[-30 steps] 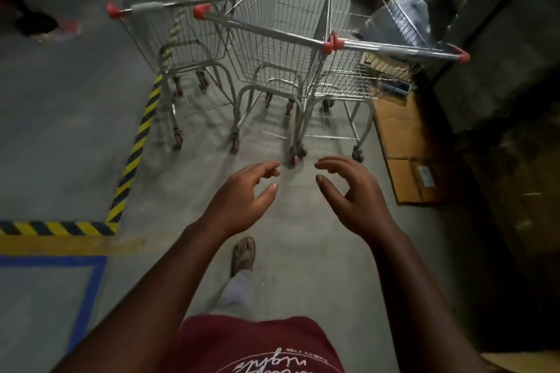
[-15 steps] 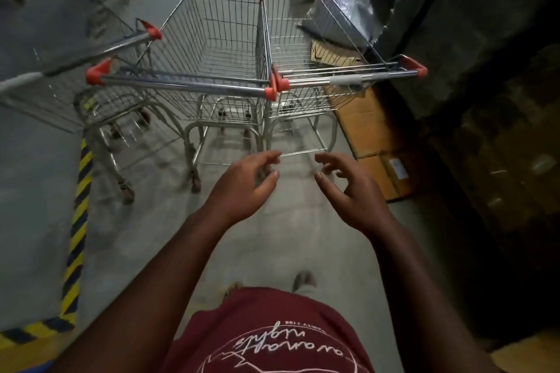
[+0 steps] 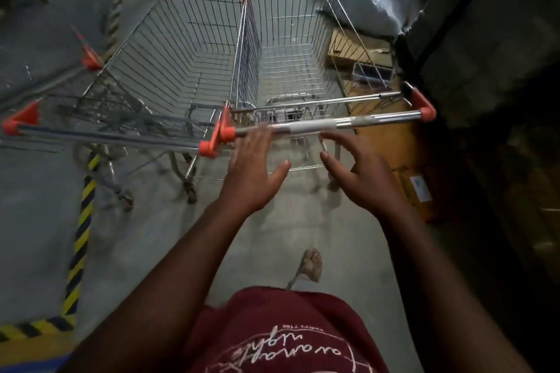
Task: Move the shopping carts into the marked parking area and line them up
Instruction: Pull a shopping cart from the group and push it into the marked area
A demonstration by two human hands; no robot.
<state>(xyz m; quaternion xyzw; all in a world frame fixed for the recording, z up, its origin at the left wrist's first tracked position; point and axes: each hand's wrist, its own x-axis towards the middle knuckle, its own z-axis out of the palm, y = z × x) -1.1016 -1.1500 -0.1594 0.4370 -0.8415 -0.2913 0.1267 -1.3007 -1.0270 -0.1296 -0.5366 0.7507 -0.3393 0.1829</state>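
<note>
Concrete floor ahead, I reach both hands, fingers spread and gripping nothing, toward the right cart's handle; next comes clasping it.

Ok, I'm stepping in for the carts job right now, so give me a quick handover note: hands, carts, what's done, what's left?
Left hand: open, fingertips at the right cart's handle, no grip yet.
Right hand: open, just short of that handle.
Right cart and middle cart stand side by side; a third cart is at far left, blurred.
Striped floor line runs on the left.
Done: nothing held.
Left: grip the handle, move the carts, line them up.
</note>
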